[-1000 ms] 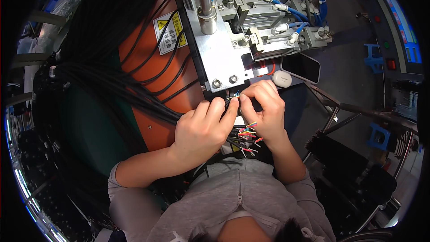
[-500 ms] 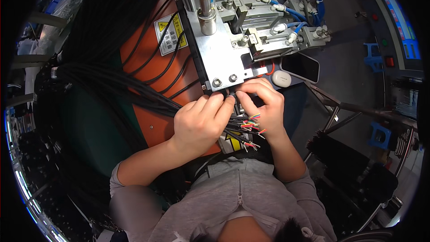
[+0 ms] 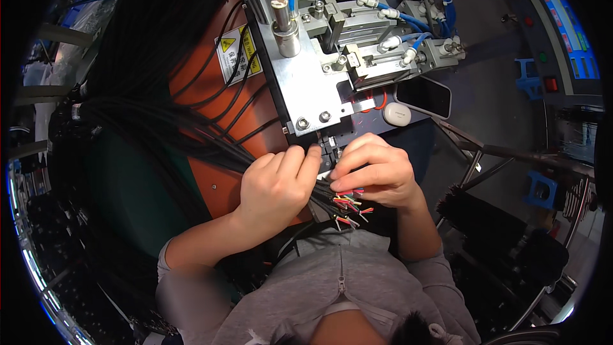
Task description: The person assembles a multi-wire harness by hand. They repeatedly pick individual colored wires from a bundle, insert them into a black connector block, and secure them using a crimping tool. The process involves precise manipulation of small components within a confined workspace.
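Note:
My left hand (image 3: pixel 278 182) is closed around a bundle of thin black cables (image 3: pixel 220 144) running in from the left. Its index fingertip reaches the small dark metal fixture (image 3: pixel 327 151) at the front of the machine. Just below, the cables come out from under the hand with stripped ends, and red, yellow, green and white wires (image 3: pixel 348 203) fan out. My right hand (image 3: pixel 378 171) pinches at these cable ends with thumb and fingers, right of the fixture. Which single cable it grips is partly hidden by the fingers.
A metal machine (image 3: pixel 306 83) with pneumatic cylinders and blue hoses stands ahead on an orange plate (image 3: pixel 207 160) with a warning label (image 3: pixel 239 55). To its right lie a phone (image 3: pixel 424 97) and a white rounded case (image 3: pixel 397 114). A screen (image 3: pixel 568 32) stands far right, beyond blue stools (image 3: pixel 540 190).
My right hand has drawn back from the fixture toward the cable ends. My left hand has shifted slightly toward me and left, and the fixture shows more. The view has shifted a little.

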A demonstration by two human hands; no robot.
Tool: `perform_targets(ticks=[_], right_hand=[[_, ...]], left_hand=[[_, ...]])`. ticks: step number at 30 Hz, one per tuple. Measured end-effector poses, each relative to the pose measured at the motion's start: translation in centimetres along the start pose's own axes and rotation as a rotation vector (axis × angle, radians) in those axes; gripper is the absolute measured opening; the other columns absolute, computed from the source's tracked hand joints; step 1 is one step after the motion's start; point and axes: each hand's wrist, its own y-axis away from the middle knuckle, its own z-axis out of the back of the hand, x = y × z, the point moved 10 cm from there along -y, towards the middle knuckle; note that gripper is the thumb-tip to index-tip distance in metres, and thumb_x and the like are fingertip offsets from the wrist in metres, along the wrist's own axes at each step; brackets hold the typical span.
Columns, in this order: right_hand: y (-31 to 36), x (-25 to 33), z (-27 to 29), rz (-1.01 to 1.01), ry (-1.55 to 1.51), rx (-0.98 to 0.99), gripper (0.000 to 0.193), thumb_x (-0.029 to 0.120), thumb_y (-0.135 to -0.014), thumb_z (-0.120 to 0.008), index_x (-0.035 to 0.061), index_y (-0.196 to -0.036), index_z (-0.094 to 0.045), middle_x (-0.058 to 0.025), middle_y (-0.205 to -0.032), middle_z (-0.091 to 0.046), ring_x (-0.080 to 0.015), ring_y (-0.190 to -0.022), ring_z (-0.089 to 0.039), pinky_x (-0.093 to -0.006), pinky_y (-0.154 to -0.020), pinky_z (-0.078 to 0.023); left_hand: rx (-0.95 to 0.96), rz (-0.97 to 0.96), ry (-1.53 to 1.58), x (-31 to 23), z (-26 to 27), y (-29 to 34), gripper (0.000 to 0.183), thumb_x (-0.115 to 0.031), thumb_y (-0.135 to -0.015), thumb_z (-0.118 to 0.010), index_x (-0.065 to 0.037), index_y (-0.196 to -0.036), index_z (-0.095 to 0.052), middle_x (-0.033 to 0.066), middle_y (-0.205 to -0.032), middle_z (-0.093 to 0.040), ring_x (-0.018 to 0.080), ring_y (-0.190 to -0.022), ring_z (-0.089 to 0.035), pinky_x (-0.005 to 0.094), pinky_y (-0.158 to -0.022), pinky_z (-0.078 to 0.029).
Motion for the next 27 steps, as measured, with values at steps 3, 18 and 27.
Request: perform_targets(ticks=[3, 18, 27], right_hand=[[0.6, -0.7, 1.4, -0.038, -0.028, -0.130, 0.021, 0.007, -0.065, -0.078, 0.0052, -0.085, -0.073, -0.0063, -0.085, -0.067, -0.0215, -0.082, -0.060, -0.0318, -0.075, -0.046], [0.7, 2.4, 1.3, -0.006, 0.408, -0.512, 0.018, 0.005, -0.073, -0.077, 0.0023, -0.088, -0.067, -0.0083, -0.087, -0.065, -0.0208, -0.080, -0.060, -0.0302, -0.072, -0.047], [1.1, 0.0, 2.1, -0.172, 0.198, -0.581, 0.014, -0.002, -0.070, -0.076, 0.0007, -0.077, -0.065, -0.0099, -0.081, -0.063, -0.0196, -0.075, -0.058, -0.0296, -0.069, -0.047]], left_hand=[[-0.226, -0.130, 0.204, -0.5, 2.6, -1.0, 0.030, -0.011, -0.074, -0.062, -0.005, -0.103, -0.068, 0.0048, -0.092, -0.061, 0.0114, -0.074, -0.058, 0.0220, -0.059, -0.043], [-0.424, -0.110, 0.338, 0.0, 4.0, 0.1, 0.021, -0.012, -0.076, -0.071, -0.001, -0.093, -0.066, 0.0012, -0.069, -0.055, 0.0116, -0.055, -0.054, 0.0237, -0.043, -0.038], [-0.367, -0.099, 0.302, -0.2, 3.1, 0.0, 0.016, -0.011, -0.077, -0.070, -0.001, -0.088, -0.063, 0.0017, -0.067, -0.048, 0.0117, -0.053, -0.050, 0.0253, -0.041, -0.036]])
